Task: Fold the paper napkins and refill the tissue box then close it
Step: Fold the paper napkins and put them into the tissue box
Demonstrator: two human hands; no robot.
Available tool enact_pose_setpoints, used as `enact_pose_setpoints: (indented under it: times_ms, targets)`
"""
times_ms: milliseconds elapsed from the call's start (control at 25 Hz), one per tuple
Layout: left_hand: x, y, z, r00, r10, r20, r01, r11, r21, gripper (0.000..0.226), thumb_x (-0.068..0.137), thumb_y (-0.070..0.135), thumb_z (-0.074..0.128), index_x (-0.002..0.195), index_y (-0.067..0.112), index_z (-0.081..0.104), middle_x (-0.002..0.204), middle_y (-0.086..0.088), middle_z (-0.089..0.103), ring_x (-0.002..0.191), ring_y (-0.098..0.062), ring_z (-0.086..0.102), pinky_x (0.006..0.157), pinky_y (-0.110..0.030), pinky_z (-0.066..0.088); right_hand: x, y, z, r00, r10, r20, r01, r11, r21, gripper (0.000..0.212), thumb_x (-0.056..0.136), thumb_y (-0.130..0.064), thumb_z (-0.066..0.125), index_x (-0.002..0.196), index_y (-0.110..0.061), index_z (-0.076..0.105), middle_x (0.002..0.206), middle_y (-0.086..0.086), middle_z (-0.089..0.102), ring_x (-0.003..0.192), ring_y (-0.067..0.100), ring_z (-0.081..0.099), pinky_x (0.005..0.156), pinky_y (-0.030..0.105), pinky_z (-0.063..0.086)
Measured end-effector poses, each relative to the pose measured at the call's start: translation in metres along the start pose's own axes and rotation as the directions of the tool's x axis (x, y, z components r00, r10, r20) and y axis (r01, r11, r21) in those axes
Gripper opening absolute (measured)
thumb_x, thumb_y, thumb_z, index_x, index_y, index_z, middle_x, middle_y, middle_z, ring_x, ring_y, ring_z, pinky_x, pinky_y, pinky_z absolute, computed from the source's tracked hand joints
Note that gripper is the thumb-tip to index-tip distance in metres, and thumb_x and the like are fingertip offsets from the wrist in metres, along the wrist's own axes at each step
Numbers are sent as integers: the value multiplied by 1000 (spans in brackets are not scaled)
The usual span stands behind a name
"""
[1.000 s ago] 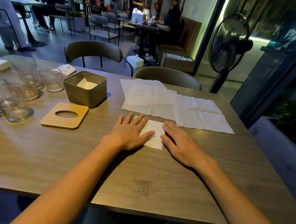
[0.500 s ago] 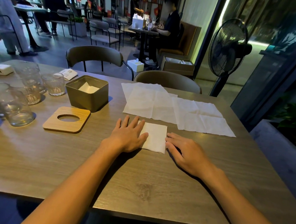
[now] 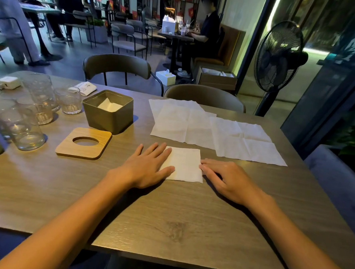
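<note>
A folded white napkin point(image 3: 186, 166) lies flat on the wooden table point(image 3: 167, 217). My left hand point(image 3: 147, 165) presses its left edge with straight fingers. My right hand point(image 3: 226, 179) lies flat beside it, fingertips touching the right edge. Behind them, two unfolded napkins point(image 3: 179, 120) point(image 3: 244, 140) are spread out side by side. The olive metal tissue box point(image 3: 108, 111) stands open at the left with a folded napkin inside. Its wooden lid point(image 3: 84, 143), with an oval hole, lies on the table in front of the box.
Several drinking glasses point(image 3: 21, 129) crowd the table's left side, with a white charger point(image 3: 8, 82) and a small packet point(image 3: 85, 88) behind them. Two chairs point(image 3: 118, 68) stand across the table. A floor fan point(image 3: 279, 59) is at the right; people sit at far tables.
My right hand has slid off the folded napkin to its right edge, and my left hand has shifted left, uncovering most of the napkin. The camera has tilted slightly.
</note>
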State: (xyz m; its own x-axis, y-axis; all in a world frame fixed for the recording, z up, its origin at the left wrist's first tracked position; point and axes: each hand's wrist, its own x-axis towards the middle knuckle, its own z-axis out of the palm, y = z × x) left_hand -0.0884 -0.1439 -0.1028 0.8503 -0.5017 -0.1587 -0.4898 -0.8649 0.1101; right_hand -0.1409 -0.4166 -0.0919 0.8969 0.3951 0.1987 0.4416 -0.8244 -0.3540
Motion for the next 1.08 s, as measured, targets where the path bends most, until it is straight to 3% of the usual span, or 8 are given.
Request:
enact_pose_setpoints:
  times_ms: [120,280,480,600,760,840,960,1080]
  targets:
    - [-5,-3,4,1000,1,-15,-1,1000,14,73,97,66,12,156,29,-10,164,5,-15,151,-17,-14,122,-49,-6,15,-9,3,1000,22,-22,-22,1000,15,42,106,-38,45,138,-16,61,143,1,61,129,16,57,106,34,49]
    - [-6,-2,3,1000,-21,-20,21,1000,4,78,94,70,12,157,29,-9,164,5,-15,151,-19,-13,122,-51,-4,32,-20,21,988,26,149,-10,995,-104,59,105,-54,33,155,-24,39,161,-6,38,150,12,31,121,40,32]
    - [-10,-15,6,997,-24,-70,19,997,-73,81,93,74,20,158,31,2,166,7,-4,152,-18,-6,123,-46,-4,40,-11,13,990,144,11,-143,988,-52,39,102,-46,44,111,-16,66,108,-2,69,98,17,63,87,38,55]
    - [-8,-13,4,993,-14,-121,-5,988,-154,82,91,76,21,158,31,10,166,6,5,152,-18,2,123,-46,-2,48,-19,12,967,253,-10,-253,967,24,39,98,-40,61,132,-21,56,118,-4,62,102,14,57,91,32,52]
    - [-10,-6,4,993,-29,-115,24,999,-40,88,88,80,21,159,29,7,166,3,2,152,-22,-2,121,-46,-3,70,-37,12,890,453,52,-453,865,213,56,92,-31,71,143,-22,48,122,1,65,104,18,63,88,34,56]
    - [-11,-3,4,992,-33,-122,29,999,-36,89,88,80,22,159,28,6,166,3,1,152,-23,-3,120,-46,-4,82,-39,13,862,502,75,-506,842,186,52,90,-27,73,137,-20,54,131,4,62,110,21,61,79,29,53]
    - [-13,-2,4,988,-48,-146,41,998,-53,90,87,81,24,158,29,8,166,5,3,152,-23,-1,120,-46,-3,92,-43,12,850,516,107,-526,839,140,23,88,-29,74,106,-14,69,112,9,68,92,20,63,70,27,50]
    - [-15,-1,5,983,-52,-178,40,997,-71,88,87,81,25,158,29,14,165,6,9,152,-23,4,121,-45,1,95,-42,9,850,499,171,-520,846,115,14,92,-31,71,91,-19,62,99,6,64,83,18,58,72,25,52]
